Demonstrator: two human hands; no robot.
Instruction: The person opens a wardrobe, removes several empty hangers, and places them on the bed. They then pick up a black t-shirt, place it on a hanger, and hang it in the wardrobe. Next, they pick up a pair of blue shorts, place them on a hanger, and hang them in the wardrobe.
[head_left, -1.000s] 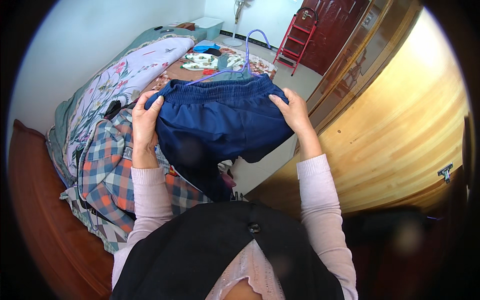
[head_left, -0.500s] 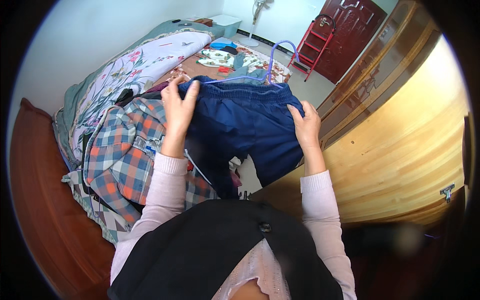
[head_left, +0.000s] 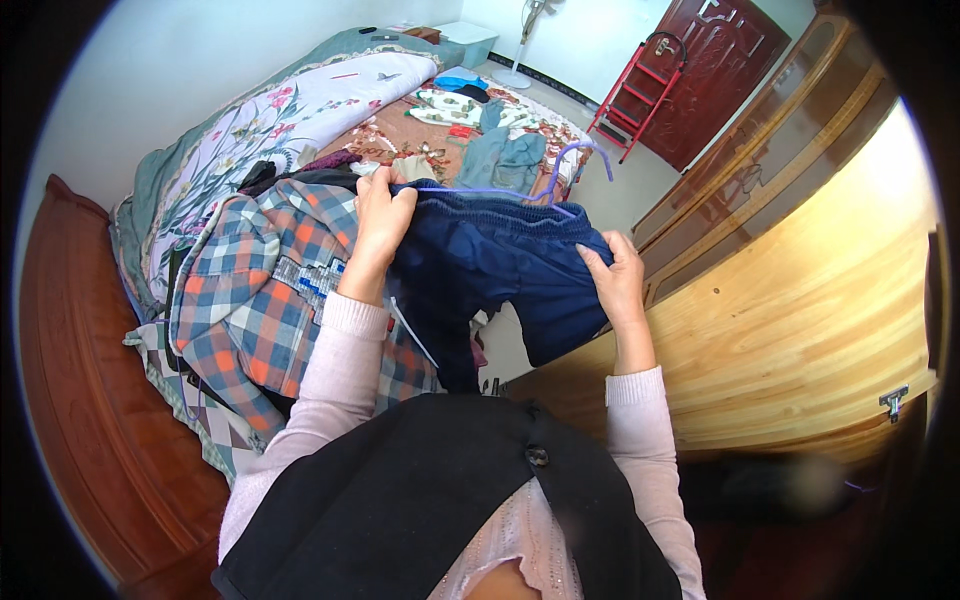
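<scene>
Navy blue shorts [head_left: 500, 258] with an elastic waistband hang stretched out in front of me. My left hand [head_left: 382, 218] grips the left end of the waistband, thumb pressed against the fingers. At the right end, my right hand [head_left: 618, 278] pinches the fabric, thumb on the near side. A purple hanger [head_left: 553, 178] sits at the waistband, its bar partly inside and its hook rising above the right half. Below and left of my left hand, a plaid hooded shirt [head_left: 262, 285] in orange, grey and white lies on the bed.
More clothes, including a grey-green garment [head_left: 503, 160], lie across the bed with its floral quilt [head_left: 290, 120]. An open wooden cabinet door [head_left: 790, 330] stands close on my right. A red stepladder [head_left: 640, 92] and a white fan [head_left: 525, 40] are farther back.
Both hands and the shorts have shifted slightly right and lower in view. The hanger has moved with them, its hook now farther right. Both hands keep their hold.
</scene>
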